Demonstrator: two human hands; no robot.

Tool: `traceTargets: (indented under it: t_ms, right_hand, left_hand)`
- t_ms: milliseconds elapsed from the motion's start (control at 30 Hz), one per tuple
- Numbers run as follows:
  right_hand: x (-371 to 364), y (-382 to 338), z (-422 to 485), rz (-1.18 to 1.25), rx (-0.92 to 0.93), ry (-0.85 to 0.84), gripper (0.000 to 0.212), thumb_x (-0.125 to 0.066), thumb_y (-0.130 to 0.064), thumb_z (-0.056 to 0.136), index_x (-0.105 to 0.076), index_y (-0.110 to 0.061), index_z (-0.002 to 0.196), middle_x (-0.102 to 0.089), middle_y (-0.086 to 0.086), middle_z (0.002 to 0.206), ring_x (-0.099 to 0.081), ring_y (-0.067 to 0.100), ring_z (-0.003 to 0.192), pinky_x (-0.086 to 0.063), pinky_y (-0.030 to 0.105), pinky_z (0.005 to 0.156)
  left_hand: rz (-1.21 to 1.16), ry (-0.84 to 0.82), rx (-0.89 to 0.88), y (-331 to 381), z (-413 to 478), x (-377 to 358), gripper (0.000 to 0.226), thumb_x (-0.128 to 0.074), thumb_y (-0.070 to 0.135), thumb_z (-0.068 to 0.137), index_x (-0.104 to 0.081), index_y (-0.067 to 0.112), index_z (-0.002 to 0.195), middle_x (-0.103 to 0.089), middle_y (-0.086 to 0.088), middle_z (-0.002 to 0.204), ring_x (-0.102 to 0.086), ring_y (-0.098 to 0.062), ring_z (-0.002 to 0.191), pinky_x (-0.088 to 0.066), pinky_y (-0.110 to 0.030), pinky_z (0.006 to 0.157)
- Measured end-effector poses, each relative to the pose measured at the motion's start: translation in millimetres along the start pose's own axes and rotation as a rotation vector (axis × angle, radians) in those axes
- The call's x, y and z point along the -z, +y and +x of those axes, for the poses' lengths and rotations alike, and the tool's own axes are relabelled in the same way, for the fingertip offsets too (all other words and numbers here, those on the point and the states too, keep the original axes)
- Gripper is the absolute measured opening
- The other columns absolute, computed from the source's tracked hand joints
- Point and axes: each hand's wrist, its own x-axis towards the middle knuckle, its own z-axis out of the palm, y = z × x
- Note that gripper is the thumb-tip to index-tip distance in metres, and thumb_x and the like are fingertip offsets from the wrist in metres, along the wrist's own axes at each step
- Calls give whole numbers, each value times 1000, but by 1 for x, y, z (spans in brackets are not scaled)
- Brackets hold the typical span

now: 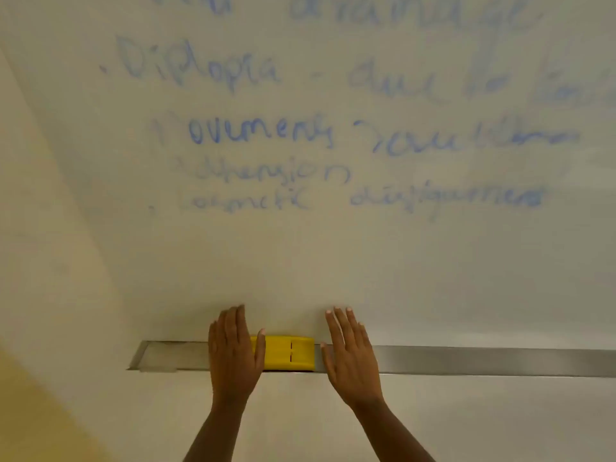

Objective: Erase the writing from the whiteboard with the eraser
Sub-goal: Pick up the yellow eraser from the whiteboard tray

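Both hands are up at the tray (500, 360) now, and the yellow eraser (290, 353) sits right between them, lying flat in that metal ledge at the foot of the whiteboard (300, 261). The left hand (233, 355) covers the eraser's left end, fingers straight and pointing up the board, thumb laid across the yellow top. That is a touch, not a grasp; nothing is curled round it. The right hand (351, 358) stands just beside the other end, flat and spread, fingertips near or on the board, thumb close to the eraser's edge; whether it makes contact I cannot tell. So neither hand has hold of the tool, and both are loose and unclenched. They look set either side to bracket it, ready for one of them to close in and lift. Above, the blue writing (260, 133) runs in several lines across the upper board, some words bold, others faint and smudgy, all well above the hands. By my reading the job sits at its very first step: the eraser is not yet picked up and no line is wiped clean. The next move calls for a firm grip along the eraser's long sides, then a reach up to the lowest line.
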Motion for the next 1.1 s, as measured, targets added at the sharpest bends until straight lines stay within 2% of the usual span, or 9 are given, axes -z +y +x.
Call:
traceTargets:
  t_ms: [100,167,233,367,600,733,867,1000,1100]
  right_hand:
    - [-10,-4,-6,32,6,-31,44,-37,-30,93,-58,-6,122,-65,10,118,-62,26,109,-51,36,90]
    - [-21,-5,-10,77,-19,-63,34,-61,-21,87,-61,-5,117,-70,9,102,-68,24,92,-56,36,80]
    - [-28,-4,-9,117,-41,-144,38,-59,-20,90,-53,-6,125,-67,9,105,-64,24,94,-51,32,86]
    - [-42,-3,-8,229,-183,-343,41,-30,-32,101,-33,-15,139,-53,6,128,-47,18,116,-37,25,97]
    - [-43,-7,-1,476,-317,-430,44,-50,-33,95,-39,-13,133,-51,8,131,-48,19,118,-39,25,97]
    - [-39,-7,-4,630,-361,-382,57,-64,-24,88,-32,-15,134,-47,9,133,-49,21,117,-45,29,97]
    - [-26,-9,0,648,-317,-297,69,-68,-30,84,-26,-21,137,-45,3,130,-45,14,116,-40,20,91]
    - [7,-13,10,329,-49,-122,71,-65,-49,80,-33,-23,137,-46,4,120,-47,13,108,-44,14,74]
    - [39,-18,28,105,183,97,70,-73,-56,64,-51,-19,119,-60,10,108,-55,20,99,-52,24,65]
  left_hand:
    - [-68,-50,182,-5,-7,-4,56,-26,35,92,-57,-11,103,-60,-28,94,-60,-42,82,-52,-47,69]
    - [-63,-52,264,-8,-12,-10,39,-38,23,87,-59,-10,91,-60,-27,80,-58,-40,66,-50,-42,54]
    - [-102,-44,301,-12,-11,-18,22,-52,9,87,-59,-11,81,-58,-27,69,-56,-40,59,-47,-40,48]
    - [-260,-182,555,-14,-6,-26,29,-44,13,94,-60,-8,84,-61,-26,82,-57,-38,75,-46,-40,62]
    - [-408,-356,741,-21,6,-36,34,-44,19,95,-61,-10,95,-60,-29,100,-56,-40,93,-44,-41,77]
    - [-498,-330,780,-20,10,-34,33,-49,21,93,-62,-9,94,-60,-28,98,-56,-40,92,-44,-40,77]
    - [-837,-160,780,-10,15,-21,19,-47,9,94,-57,-7,99,-56,-21,88,-52,-33,82,-43,-40,73]
    - [-1142,-38,673,2,22,1,19,-42,9,96,-51,15,80,-51,-11,71,-47,-22,61,-40,-28,51]
    - [-1184,68,552,11,33,19,24,-40,5,97,-50,17,79,-51,-8,68,-47,-20,57,-38,-19,38]
